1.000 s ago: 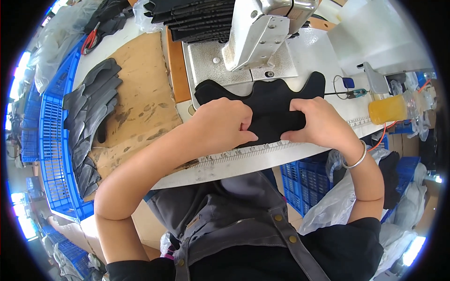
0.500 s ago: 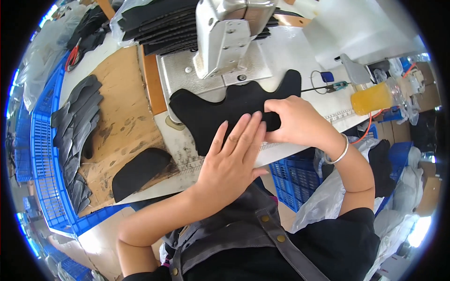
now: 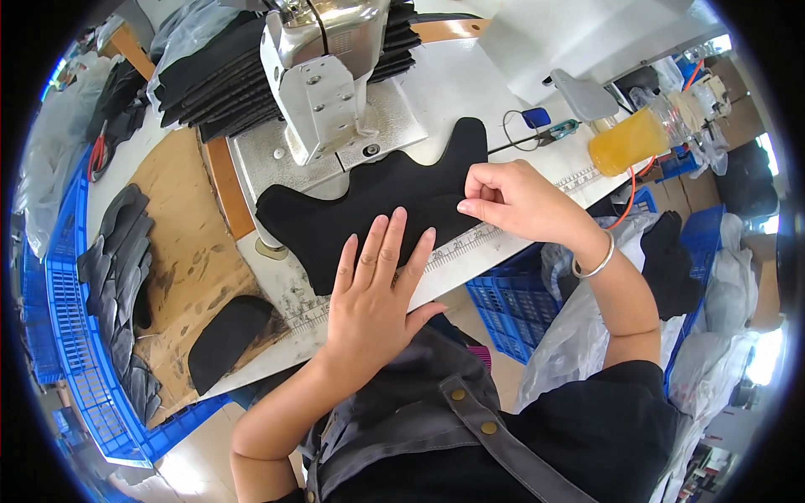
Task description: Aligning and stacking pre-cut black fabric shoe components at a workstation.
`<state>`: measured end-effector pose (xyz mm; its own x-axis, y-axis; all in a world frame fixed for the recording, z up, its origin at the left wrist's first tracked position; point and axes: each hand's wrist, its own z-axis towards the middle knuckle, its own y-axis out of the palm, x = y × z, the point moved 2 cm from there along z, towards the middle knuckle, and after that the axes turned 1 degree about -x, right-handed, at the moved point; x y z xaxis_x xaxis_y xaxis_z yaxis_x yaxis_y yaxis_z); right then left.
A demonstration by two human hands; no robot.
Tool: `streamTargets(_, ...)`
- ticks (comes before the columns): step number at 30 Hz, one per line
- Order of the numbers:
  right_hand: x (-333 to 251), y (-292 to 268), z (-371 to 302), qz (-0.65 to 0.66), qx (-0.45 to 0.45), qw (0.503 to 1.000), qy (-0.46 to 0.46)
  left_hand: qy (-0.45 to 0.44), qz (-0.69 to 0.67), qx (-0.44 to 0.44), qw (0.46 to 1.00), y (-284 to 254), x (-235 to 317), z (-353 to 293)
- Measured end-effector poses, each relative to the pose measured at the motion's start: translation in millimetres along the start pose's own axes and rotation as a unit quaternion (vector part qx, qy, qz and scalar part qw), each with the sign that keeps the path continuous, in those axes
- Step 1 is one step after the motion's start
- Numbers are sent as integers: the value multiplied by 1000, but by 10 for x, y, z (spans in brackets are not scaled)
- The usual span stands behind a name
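Note:
A black, soft-looking cut piece (image 3: 369, 197) with a wavy far edge lies flat on the white work surface in front of a metal sewing machine (image 3: 323, 92). My left hand (image 3: 369, 281) rests open on its near part, fingers spread and pointing away from me. At the piece's right edge my right hand (image 3: 524, 201) is closed, thumb and forefinger pinched together on the material; the other fingers curl under and are partly hidden. A printed ruler strip (image 3: 457, 249) runs along the near edge of the surface, partly covered by my left hand.
Left lie brown cardboard (image 3: 189, 226), overlapping dark pieces (image 3: 117, 268), a rounded black piece (image 3: 231, 339) and red-handled scissors (image 3: 98, 155). A black stack (image 3: 222, 88) stands behind. Right are small snips (image 3: 558, 132) and a bottle of yellow liquid (image 3: 629, 141). Blue crates (image 3: 92, 360) flank the table.
My left hand has flattened out with fingers spread wider, lower on the piece. My right hand has shifted from gripping further in to a pinch at the right edge. The whole view has swung.

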<state>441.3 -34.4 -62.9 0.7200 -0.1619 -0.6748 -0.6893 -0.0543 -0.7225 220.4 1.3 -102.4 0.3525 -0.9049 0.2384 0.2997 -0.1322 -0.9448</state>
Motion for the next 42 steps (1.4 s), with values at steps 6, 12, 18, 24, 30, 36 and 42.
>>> streamTargets(6, -7, -2, -2, -6, 0, 1000, 21, -2, 7, -9, 1000, -4, 13, 11)
streamTargets(12, 59, 39, -7, -17, 19, 1000, -10, 0, 14, -8, 1000, -16, -11, 25)
streamTargets(18, -144, 98, -157, -254, 187, 942, -110, 24, 7, 5, 1000, -112, 0, 122)
streamTargets(24, -173, 472, -195, -289, 47, 933, -210, 20, -3, 22, 1000, -2, -53, 159)
streamTargets(30, 63, 191, -195, -403, 104, 858, -302, -53, 60, 49, 996, -87, -149, -37)
streamTargets(36, -247, -62, -221, -460, 179, 749, -442, 80, 196, 108, 972, -518, -184, 77)
streamTargets(42, -865, 109, -239, -230, 240, 834, -440, -17, 178, 180, 967, -1789, -357, -479)
